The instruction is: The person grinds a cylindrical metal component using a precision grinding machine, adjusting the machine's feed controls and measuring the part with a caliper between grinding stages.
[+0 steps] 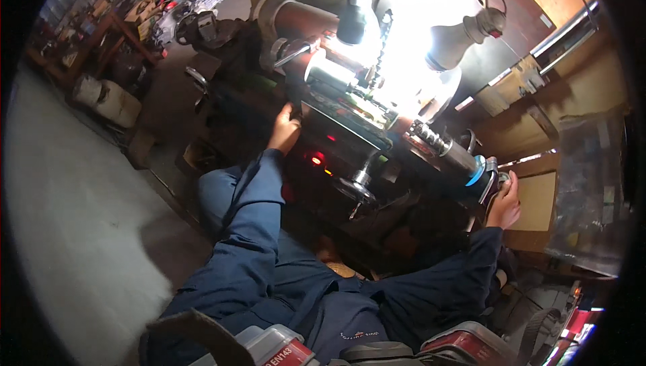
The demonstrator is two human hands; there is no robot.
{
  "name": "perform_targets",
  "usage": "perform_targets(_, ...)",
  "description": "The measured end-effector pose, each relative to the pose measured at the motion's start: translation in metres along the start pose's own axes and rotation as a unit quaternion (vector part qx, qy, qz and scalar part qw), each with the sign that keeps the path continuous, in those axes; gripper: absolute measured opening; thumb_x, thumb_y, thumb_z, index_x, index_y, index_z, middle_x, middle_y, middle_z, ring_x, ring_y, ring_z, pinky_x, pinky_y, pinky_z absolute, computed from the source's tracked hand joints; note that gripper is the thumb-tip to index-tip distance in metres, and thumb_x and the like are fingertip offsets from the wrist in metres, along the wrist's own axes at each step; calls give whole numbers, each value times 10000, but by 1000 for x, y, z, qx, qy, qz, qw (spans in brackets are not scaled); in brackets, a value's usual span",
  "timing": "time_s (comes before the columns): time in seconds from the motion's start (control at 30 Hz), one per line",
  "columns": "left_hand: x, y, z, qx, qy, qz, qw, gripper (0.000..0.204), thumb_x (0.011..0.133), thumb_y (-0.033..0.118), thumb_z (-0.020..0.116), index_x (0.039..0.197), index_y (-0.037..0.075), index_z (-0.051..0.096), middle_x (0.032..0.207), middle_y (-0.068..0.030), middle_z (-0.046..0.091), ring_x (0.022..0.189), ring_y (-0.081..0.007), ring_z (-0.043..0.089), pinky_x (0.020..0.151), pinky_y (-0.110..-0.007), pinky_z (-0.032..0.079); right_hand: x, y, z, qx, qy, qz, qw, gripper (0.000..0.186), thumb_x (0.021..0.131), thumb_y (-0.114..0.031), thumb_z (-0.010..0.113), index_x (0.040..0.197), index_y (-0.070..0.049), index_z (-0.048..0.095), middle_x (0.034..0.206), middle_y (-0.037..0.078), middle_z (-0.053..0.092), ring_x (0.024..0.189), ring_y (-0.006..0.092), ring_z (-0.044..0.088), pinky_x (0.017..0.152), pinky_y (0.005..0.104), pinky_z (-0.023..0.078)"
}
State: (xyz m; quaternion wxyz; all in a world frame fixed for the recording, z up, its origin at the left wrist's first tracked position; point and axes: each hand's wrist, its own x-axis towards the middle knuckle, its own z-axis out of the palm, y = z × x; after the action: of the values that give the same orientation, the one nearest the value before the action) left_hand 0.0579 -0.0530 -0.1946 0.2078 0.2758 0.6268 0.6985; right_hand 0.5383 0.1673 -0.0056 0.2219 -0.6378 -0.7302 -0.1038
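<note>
A lathe-like machine with bright metal parts stretches diagonally in front of me under strong light. My left hand (285,129) is closed at its dark front edge, near the left end of a pale metal strip (342,124). What its fingers hold is too dark to make out. My right hand (505,206) reaches to the machine's right end, its fingers curled round a metal handle. Beside that hand is a grey cylinder (461,162) with a blue ring (476,171). Between my hands, a round handwheel (356,190) with a small crank projects from the machine's front.
A work lamp (449,44) and a dark cylindrical fitting (356,17) hang over the machine. Wooden boards stand at the right, beside a hanging translucent plastic sheet (587,191). Loose metal parts (195,9) lie at the far left. A small red light (316,160) glows below the machine's edge.
</note>
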Motion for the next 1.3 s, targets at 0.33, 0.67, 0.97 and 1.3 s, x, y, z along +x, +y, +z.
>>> perform_targets(0.33, 10, -10, -6, 62, -17, 16, 998, 183, 825, -62, 457, 930, 39, 567, 804, 6, 528, 781, -86, 498, 722, -246, 423, 60, 16, 2, 98, -141, -111, 979, 247, 894, -186, 511, 1023, -70, 687, 988, 193, 671, 928, 357, 644, 811, 421, 492)
perform_targets(0.67, 2, 44, 5, 67, -14, -97, 993, 166, 759, -102, 544, 777, 62, 558, 777, -1, 571, 755, -91, 533, 725, -239, 423, 134, 51, 72, -105, -385, -379, 835, 184, 743, -196, 610, 857, -121, 733, 827, 161, 676, 800, 333, 667, 725, 415, 518)
perform_targets(0.97, 16, 26, -12, 171, -52, -32, 983, 192, 745, -90, 569, 849, 71, 567, 728, 13, 561, 670, -67, 529, 626, -236, 419, 115, 44, 56, -92, -321, -392, 857, 188, 779, -204, 571, 836, -106, 722, 875, 165, 678, 834, 353, 653, 765, 434, 510)
perform_targets(1.3, 25, -3, -16, 90, -41, -42, 994, 176, 723, -102, 532, 730, 74, 526, 640, -19, 541, 549, -127, 522, 514, -281, 418, 18, -3, -5, 55, 32, -32, 997, 216, 893, -245, 532, 1031, -180, 684, 975, 75, 696, 811, 315, 660, 714, 412, 510)
